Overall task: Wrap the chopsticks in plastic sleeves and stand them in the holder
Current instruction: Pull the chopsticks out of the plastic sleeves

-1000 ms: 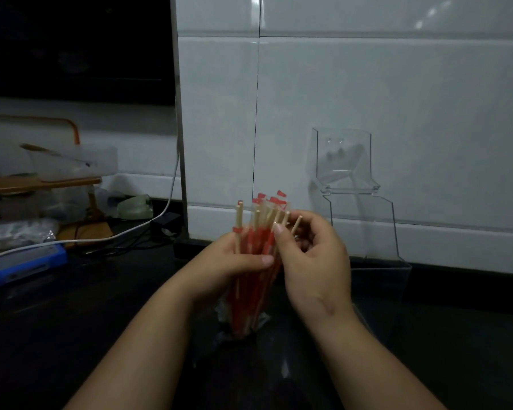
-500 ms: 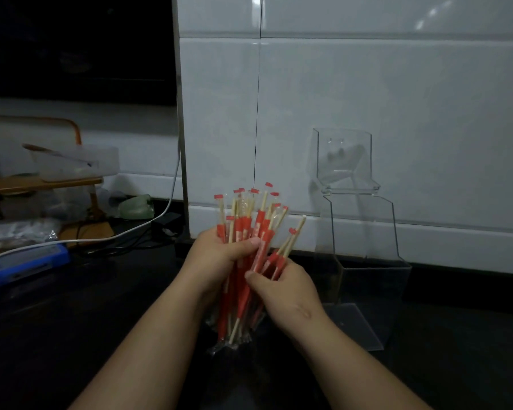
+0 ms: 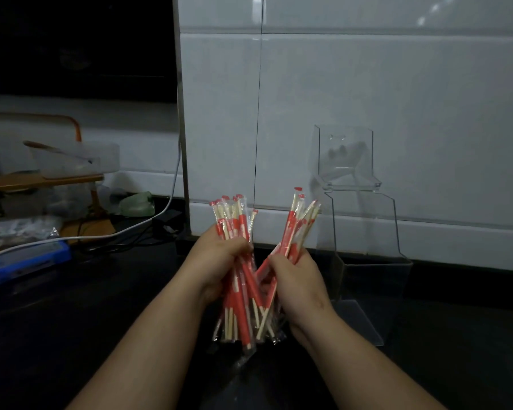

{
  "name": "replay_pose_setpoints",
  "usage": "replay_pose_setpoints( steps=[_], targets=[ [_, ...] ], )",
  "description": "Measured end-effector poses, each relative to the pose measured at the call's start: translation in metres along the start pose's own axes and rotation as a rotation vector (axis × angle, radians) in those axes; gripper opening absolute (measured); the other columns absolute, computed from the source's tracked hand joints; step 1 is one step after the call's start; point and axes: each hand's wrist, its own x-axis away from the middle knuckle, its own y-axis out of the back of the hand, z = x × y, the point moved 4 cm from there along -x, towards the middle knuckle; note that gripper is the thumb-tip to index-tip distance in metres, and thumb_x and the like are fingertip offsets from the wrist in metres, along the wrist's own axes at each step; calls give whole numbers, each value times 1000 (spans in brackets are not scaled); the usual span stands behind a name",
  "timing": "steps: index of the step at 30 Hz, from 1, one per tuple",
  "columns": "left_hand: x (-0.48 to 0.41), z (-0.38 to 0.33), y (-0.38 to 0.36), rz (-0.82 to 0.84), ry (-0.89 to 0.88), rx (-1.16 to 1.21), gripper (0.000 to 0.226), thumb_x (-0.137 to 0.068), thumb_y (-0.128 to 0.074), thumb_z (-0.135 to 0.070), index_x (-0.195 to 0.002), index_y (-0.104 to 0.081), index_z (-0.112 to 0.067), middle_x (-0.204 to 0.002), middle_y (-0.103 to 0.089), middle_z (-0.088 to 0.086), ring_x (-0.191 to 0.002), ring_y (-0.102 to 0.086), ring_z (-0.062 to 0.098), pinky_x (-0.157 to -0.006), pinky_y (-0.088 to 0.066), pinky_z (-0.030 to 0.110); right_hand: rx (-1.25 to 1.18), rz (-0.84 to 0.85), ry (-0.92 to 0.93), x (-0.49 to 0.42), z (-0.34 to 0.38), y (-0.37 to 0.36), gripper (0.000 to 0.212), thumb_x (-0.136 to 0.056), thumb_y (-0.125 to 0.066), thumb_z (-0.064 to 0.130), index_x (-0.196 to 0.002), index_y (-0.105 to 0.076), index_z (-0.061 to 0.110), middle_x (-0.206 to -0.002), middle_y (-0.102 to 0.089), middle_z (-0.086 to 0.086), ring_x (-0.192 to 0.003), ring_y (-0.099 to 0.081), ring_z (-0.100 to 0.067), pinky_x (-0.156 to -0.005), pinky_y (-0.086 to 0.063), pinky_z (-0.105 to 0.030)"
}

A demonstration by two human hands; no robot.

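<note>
Head view: on the dark glossy surface [image 3: 101, 306], a tall clear angular acrylic holder [image 3: 367, 276] stands at centre right against the white tile, apparently empty and ready for loading. Just left of it, the left hand [image 3: 219, 261] and right hand [image 3: 299, 282] each close their grip round a share of the thin pale wooden chopsticks in crinkly red-printed plastic sleeves [image 3: 234, 223]. The two shares fan into a V at frame centre, likely to split off a batch.

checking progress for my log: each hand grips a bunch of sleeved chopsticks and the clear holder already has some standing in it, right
Not quite: the head view shows the clear holder empty. The left hand and right hand do each grip a bunch of sleeved chopsticks.
</note>
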Motion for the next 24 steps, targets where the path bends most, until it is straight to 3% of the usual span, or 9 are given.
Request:
replay_pose_setpoints(
  steps=[3,7,12,19,24],
  targets=[
    [3,1,-3,47,22,-36,20,-83,-61,5,-101,-59,-4,-85,-60,19,-74,-63,32,-71,-56,43,-115,-45,-7,0,1,2,14,-91,-57,9,-104,-55,14,-82,-70,-11,-69,-71,-23,-66,-60,-37],
    [0,2,2,-36,9,-127,20,-82,-60,2,-99,-61,-9,-87,-61,17,-77,-60,29,-72,-52,41,-75,-180,69,0,2,9,26,-94,-57,9,-113,-47,24,-94,-62,-8,-69,-62,-15,-64,-56,-29],
    [2,3,3,-54,15,-180,26,-85,-61,-3,-108,-59,-14,-97,-63,13,-90,-62,30,-74,-49,39,-72,-206,4,-3,-1,14,25,-96,-52,11,-118,-46,22,-92,-57,-8,-68,-56,-16,-67,-59,-35],
    [3,1,4,-84,23,-232,27,-84,-62,-5,-109,-59,-13,-99,-64,14,-91,-62,31,-78,-50,40,-121,-166,-24,-11,-3,17,22,-96,-50,8,-108,-52,27,-81,-53,-6,-67,-50,-16,-58,-51,-29],
    [5,0,2,-81,28,-246,33,-84,-62,-6,-116,-58,-12,-101,-63,14,-93,-62,30,-80,-50,41,-152,-235,-32,-19,-5,27,21,-98,-48,10,-103,-52,30,-81,-53,-5,-69,-50,-16,-57,-49,-29]
  ],
)
